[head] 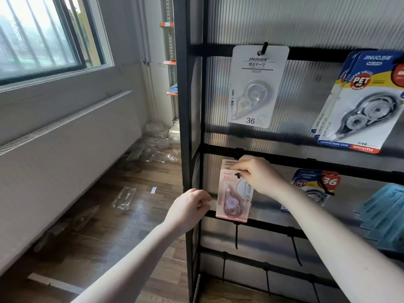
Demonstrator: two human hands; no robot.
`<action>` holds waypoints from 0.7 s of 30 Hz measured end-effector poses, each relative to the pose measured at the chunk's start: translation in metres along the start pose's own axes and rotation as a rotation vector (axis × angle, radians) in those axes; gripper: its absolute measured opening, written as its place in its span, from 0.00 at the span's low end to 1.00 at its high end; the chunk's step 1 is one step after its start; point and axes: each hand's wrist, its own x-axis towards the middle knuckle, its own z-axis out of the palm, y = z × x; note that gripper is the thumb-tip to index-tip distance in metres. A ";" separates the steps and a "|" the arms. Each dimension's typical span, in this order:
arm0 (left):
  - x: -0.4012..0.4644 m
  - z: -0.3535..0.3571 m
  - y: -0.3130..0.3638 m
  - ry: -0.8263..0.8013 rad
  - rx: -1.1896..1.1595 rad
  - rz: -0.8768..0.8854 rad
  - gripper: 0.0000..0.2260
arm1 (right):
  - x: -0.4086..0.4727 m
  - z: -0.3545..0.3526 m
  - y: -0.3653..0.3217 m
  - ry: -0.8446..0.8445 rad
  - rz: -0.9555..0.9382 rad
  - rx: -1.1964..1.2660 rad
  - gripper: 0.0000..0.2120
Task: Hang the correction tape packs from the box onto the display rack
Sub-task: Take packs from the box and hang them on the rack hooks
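My right hand pinches a pink pack onto the hook; my left hand, at nine o'clock, is loosely curled, holding nothing. Several packs already hang; the box is unseen.

One white correction tape pack hangs at twelve o'clock; blue packs at two o'clock, count unclear; several pink packs centre; two hands.
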 end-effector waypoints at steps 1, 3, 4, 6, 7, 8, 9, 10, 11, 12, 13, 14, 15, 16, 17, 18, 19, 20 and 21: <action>0.001 0.000 0.000 -0.001 -0.001 0.005 0.07 | 0.002 0.001 0.001 0.010 0.004 -0.009 0.16; 0.001 0.001 0.000 -0.002 -0.005 0.012 0.07 | 0.004 0.003 0.002 0.029 0.009 -0.028 0.16; 0.001 0.001 -0.001 0.000 -0.008 0.012 0.08 | 0.005 0.004 0.003 0.038 0.012 -0.045 0.16; 0.001 0.001 -0.002 0.005 -0.015 0.012 0.08 | 0.006 0.006 0.004 0.055 0.013 -0.092 0.16; 0.001 0.002 -0.003 0.006 -0.018 0.011 0.07 | 0.007 0.007 0.004 0.057 0.013 -0.111 0.16; 0.001 0.002 -0.004 0.008 -0.020 0.012 0.07 | 0.007 0.007 0.004 0.051 0.013 -0.123 0.15; 0.001 0.003 -0.006 0.009 -0.022 0.011 0.07 | 0.007 0.007 0.003 0.044 0.013 -0.127 0.15; 0.000 0.003 -0.007 0.008 -0.023 0.007 0.07 | 0.007 0.007 0.003 0.039 0.017 -0.129 0.14; 0.000 0.004 -0.008 0.007 -0.025 0.002 0.07 | 0.008 0.007 0.003 0.041 0.020 -0.127 0.14; 0.000 0.004 -0.008 0.006 -0.027 0.000 0.07 | 0.008 0.007 0.004 0.049 0.023 -0.125 0.15; 0.001 0.005 -0.009 0.005 -0.027 -0.002 0.07 | 0.009 0.009 0.005 0.063 0.027 -0.120 0.15; 0.001 0.005 -0.009 0.004 -0.028 -0.004 0.07 | 0.009 0.010 0.006 0.074 0.032 -0.110 0.16; 0.001 0.005 -0.009 0.003 -0.030 -0.008 0.07 | 0.009 0.011 0.007 0.085 0.038 -0.095 0.17; 0.001 0.005 -0.009 0.003 -0.033 -0.012 0.08 | 0.009 0.012 0.009 0.099 0.047 -0.079 0.17; 0.001 0.005 -0.009 0.002 -0.034 -0.015 0.08 | 0.009 0.013 0.010 0.118 0.059 -0.058 0.17; 0.001 0.006 -0.009 0.002 -0.034 -0.015 0.07 | 0.008 0.012 0.011 0.136 0.076 -0.029 0.16; 0.001 0.006 -0.009 0.000 -0.032 -0.013 0.07 | 0.008 0.012 0.012 0.152 0.093 0.004 0.15; 0.002 0.006 -0.009 -0.001 -0.030 -0.009 0.07 | 0.008 0.011 0.013 0.158 0.109 0.038 0.14; 0.002 0.006 -0.008 -0.004 -0.028 -0.006 0.08 | 0.007 0.010 0.013 0.156 0.118 0.068 0.14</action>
